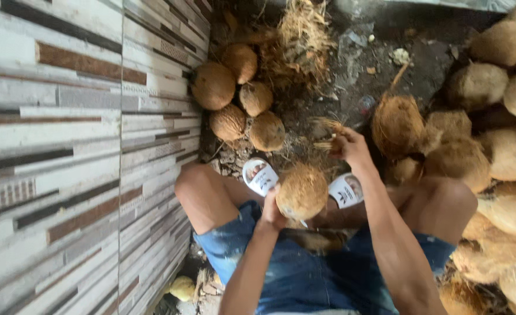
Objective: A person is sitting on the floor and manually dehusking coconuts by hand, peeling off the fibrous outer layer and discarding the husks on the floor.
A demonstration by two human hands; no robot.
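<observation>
My left hand (271, 213) grips a coconut (302, 191) with a dry, matt, hairy shell. My right hand (351, 147) pinches a tuft of coarse, straw-like husk fibre (326, 134). My shorts (304, 274) are faded denim cloth, frayed at the hem. My sandals (260, 175) look like smooth white plastic or rubber. The wall (65, 146) is tiled, its bands faintly glossy. The ground (374, 64) is rough, dusty and dull, littered with fibre.
</observation>
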